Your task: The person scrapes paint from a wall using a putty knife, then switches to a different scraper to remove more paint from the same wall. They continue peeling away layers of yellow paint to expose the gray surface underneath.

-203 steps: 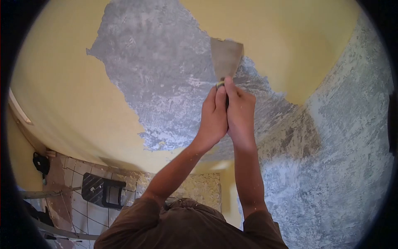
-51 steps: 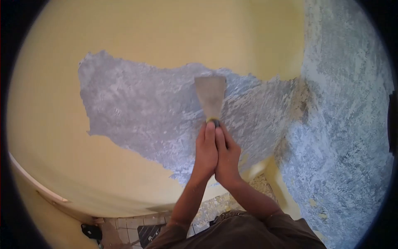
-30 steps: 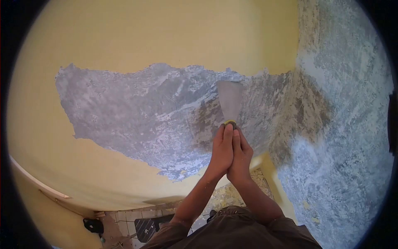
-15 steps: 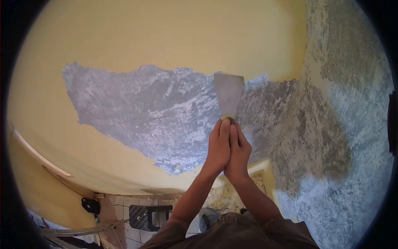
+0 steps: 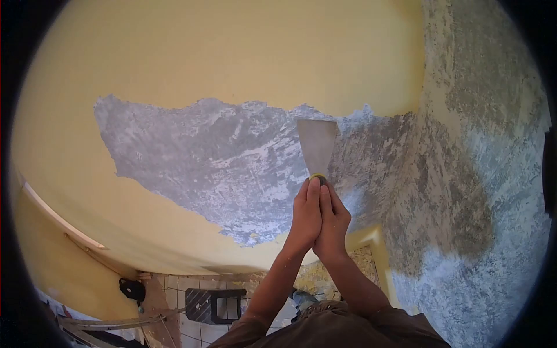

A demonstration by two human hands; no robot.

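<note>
Both hands are raised together and wrapped around the handle of a wide-bladed scraper (image 5: 317,145). The left hand (image 5: 305,216) and the right hand (image 5: 332,223) press palm to palm, each grip closed tight on the handle, so that only its yellow-green collar shows above the fingertips. The scraper's flat metal blade fans out upward from the hands and lies against the scraped grey patch (image 5: 220,168), its top edge just below the ragged border where the yellow paint (image 5: 243,52) begins. The grey patch stretches from the blade leftward across the painted surface, with pale flecks of residue on it. To the right, past an inside corner, a bare mottled wall (image 5: 487,191) is grey and white with only scraps of yellow left. Near the bottom edge of the view, a tiled floor (image 5: 185,325) shows far below, with a dark step stool (image 5: 216,305) standing on it. The person's brown sleeves (image 5: 325,330) fill the lower middle.
</note>
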